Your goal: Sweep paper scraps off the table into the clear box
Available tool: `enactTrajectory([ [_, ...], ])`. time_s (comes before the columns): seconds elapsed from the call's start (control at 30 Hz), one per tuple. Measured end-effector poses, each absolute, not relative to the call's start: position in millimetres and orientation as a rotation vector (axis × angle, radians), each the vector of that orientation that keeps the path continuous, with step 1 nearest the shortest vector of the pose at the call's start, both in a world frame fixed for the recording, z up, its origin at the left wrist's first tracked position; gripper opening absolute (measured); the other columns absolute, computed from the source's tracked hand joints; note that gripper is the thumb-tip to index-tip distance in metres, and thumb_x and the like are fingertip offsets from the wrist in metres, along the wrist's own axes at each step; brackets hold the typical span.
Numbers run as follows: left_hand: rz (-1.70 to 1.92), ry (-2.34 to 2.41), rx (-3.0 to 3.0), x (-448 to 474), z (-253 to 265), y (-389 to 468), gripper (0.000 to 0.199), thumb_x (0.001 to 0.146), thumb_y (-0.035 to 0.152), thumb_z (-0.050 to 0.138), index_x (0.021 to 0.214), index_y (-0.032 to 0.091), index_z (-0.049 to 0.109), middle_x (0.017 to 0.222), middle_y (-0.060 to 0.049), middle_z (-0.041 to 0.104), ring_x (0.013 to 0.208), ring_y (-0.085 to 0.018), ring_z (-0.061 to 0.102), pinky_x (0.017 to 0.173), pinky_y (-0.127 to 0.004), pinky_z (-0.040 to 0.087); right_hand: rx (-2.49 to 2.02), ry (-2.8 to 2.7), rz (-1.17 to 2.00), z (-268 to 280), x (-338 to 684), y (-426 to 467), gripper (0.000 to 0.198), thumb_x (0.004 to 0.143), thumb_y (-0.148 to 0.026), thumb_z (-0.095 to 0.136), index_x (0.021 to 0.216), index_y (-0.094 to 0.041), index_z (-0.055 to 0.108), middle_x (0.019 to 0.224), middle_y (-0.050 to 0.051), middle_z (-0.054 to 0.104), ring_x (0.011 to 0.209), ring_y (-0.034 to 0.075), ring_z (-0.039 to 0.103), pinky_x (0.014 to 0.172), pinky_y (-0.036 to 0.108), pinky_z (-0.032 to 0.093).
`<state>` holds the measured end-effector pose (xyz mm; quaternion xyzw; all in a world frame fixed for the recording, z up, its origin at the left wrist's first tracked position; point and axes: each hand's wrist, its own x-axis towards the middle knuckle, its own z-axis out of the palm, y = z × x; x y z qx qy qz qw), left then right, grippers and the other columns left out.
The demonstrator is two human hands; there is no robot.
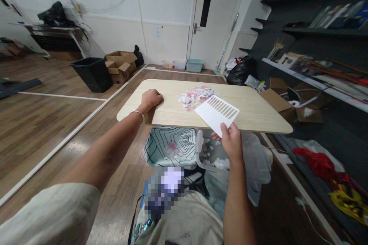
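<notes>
My right hand [230, 139] grips a white slotted plastic scraper [217, 115] by its near corner, thumb on top. The scraper is tilted over the front of the pale wooden table [253, 113], with its row of slots toward the far right. Just beyond it lies a loose pile of small white and pink paper pieces [198, 95]. My left hand [151, 99] rests on the left part of the tabletop, left of the pile. Its fingers are curled closed, and whatever may be inside them is hidden.
Below the front edge stand a patterned light-blue bin [152, 149] with some pink bits and a clear plastic box [211, 165] with white scraps. A black bin [92, 74] and cardboard boxes [120, 63] are on the floor at left. Dark shelves [313, 30] line the right.
</notes>
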<state>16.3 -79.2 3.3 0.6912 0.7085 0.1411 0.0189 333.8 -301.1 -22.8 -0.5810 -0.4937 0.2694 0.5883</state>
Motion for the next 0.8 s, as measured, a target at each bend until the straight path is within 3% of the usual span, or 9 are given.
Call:
enactTrajectory([
  [0.8,0.353,2.238,2.150,16,3,-89,0.048,0.100,0.032,0.048,0.114,0.010,0.089,0.117,-0.026,0.083,0.111,-0.039,0.078,0.091,-0.043,0.059,-1.314,-1.153,0.741,-7,324,-311,0.049,0.091,-0.072,0.069,0.095,-0.024,0.062,0.063,0.003,0.073,0.047,0.021,0.065,0.048,0.032,0.048],
])
